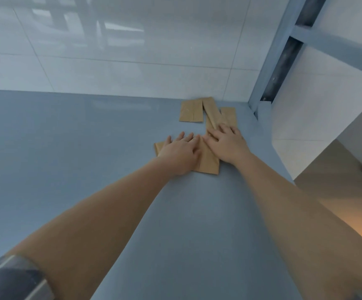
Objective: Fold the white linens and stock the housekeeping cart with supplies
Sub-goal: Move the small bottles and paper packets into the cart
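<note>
Several flat brown paper packets lie on a blue-grey shelf surface (89, 159) near its far right corner. My left hand (181, 153) lies flat, fingers spread, on the nearest packet (208, 163). My right hand (227, 144) presses flat on the same packet and on the near end of a long narrow packet (211, 112) that runs toward the wall. Another packet (191, 111) lies apart at the back left, and one more (228, 115) shows beside the long one. No white linen is in view.
A white tiled wall (132, 50) rises behind the shelf. A blue metal upright (277, 61) stands at the right corner, with a crossbar above. To the right of the shelf edge the floor (338, 180) shows below. A metal edge (13, 278) sits at the bottom left.
</note>
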Available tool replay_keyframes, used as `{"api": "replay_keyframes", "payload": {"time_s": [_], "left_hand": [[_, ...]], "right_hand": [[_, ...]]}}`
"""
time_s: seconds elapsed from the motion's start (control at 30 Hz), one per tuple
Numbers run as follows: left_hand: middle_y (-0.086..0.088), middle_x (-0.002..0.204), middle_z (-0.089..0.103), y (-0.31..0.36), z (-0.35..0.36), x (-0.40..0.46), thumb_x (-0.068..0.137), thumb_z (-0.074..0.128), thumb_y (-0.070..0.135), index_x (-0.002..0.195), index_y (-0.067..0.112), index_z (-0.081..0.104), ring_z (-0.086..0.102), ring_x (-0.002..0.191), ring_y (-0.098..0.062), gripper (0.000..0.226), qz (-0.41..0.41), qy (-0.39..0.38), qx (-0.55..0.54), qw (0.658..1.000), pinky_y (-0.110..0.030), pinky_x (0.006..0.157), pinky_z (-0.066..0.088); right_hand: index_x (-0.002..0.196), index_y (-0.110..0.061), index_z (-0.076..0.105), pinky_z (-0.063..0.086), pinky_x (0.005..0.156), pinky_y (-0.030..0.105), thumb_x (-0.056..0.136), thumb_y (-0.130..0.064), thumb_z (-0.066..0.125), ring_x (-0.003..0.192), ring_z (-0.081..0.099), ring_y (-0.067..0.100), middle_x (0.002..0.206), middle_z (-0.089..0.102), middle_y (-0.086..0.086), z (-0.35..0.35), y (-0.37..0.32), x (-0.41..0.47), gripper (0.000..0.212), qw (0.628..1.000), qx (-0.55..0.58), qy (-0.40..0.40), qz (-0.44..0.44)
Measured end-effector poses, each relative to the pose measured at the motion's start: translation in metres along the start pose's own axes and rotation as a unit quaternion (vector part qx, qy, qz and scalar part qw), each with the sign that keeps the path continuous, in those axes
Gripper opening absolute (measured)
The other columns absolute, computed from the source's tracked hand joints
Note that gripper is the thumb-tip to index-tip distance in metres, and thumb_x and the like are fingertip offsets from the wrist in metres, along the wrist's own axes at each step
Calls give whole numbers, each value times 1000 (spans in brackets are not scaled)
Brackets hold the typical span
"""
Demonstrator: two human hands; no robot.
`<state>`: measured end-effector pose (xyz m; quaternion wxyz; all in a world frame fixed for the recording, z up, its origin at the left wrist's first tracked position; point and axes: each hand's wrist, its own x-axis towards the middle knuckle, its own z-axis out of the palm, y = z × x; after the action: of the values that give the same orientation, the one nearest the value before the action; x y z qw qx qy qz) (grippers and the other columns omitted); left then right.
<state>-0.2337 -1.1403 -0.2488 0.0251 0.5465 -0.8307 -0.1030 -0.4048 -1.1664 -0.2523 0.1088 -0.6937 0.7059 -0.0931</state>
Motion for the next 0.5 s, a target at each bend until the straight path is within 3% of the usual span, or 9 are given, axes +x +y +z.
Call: {"api": "replay_keyframes", "payload": {"time_s": [0.5], "left_hand": [[4, 160, 8, 2, 8, -85, 100, 21, 46, 152, 27, 10, 3, 147, -17, 56, -7, -15, -5, 1000, -47, 117, -2]], "right_hand": [[146, -40, 30, 8, 118, 41, 93, -64, 24, 145, 6, 28, 159, 12, -11, 21, -29, -92, 58, 1000, 2, 20, 12]]}}
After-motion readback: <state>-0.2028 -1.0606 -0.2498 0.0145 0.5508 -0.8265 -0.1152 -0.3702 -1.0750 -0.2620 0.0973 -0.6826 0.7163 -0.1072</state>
